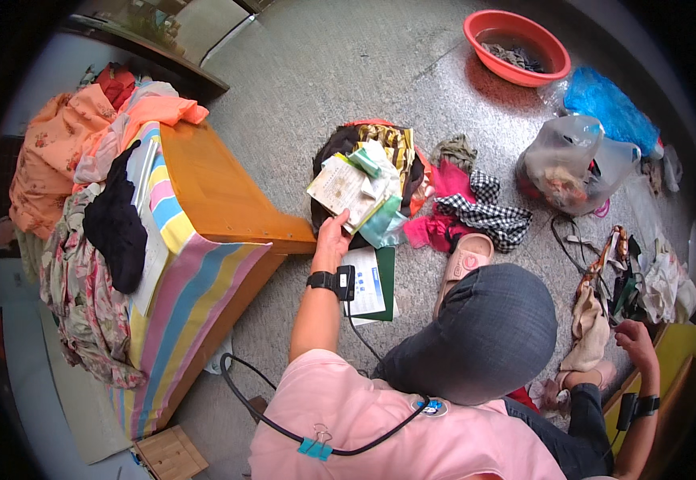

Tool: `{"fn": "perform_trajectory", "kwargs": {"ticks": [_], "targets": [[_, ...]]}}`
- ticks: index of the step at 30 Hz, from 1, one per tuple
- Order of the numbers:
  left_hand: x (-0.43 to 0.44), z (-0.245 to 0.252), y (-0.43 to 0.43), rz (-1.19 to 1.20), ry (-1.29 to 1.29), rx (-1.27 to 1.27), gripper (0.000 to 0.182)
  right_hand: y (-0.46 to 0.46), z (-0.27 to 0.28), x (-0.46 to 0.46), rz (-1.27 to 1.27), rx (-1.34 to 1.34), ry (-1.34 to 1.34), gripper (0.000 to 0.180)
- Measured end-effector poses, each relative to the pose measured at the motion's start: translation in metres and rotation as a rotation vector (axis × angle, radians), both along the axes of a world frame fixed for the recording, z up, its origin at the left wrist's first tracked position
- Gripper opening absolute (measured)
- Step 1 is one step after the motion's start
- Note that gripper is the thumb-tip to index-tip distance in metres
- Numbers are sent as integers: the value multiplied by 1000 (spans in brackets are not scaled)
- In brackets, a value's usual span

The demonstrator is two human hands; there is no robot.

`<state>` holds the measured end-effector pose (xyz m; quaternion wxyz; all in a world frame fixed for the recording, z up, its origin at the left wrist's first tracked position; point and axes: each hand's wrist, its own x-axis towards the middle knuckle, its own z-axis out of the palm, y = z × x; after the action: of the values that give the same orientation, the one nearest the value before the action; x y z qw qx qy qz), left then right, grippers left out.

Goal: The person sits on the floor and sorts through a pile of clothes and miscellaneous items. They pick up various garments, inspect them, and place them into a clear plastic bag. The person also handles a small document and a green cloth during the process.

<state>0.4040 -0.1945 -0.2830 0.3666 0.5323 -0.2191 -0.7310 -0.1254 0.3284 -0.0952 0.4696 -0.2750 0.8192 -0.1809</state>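
Observation:
My left hand (pixel 331 237) grips the lower edge of a printed paper booklet (pixel 340 185), thumb on top. Beneath and around the booklet is a heap of dark cloth (pixel 324 150), with green-and-white plastic packaging (pixel 382 174) lying at its right. Just below this hand, a white printed sheet (pixel 364 285) rests over a dark green folder (pixel 387 276) on the floor. Away to the right, my right hand (pixel 636 343) hangs with loosely bent fingers and nothing visible in it. It is near a beige cloth (pixel 588 336) and the edge of a yellow board (pixel 678 348).
A wooden cabinet (pixel 222 186) with a striped cover and piled clothes (pixel 59 156) stands left. Pink and checked garments (pixel 486 213), a pink slipper (pixel 471 258), filled plastic bags (pixel 576 165) and a red basin (pixel 516 72) holding wet cloth occupy the floor.

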Motion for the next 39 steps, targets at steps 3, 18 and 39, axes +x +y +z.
{"fn": "perform_trajectory", "kwargs": {"ticks": [3, 18, 39], "targets": [[-1, 4, 4, 73, 7, -140, 24, -23, -1, 4, 142, -78, 113, 13], [-71, 135, 57, -469, -41, -624, 43, -264, -44, 117, 187, -540, -321, 30], [-196, 90, 106, -913, 381, -234, 36, -253, -76, 158, -450, -772, -742, 60]]}}
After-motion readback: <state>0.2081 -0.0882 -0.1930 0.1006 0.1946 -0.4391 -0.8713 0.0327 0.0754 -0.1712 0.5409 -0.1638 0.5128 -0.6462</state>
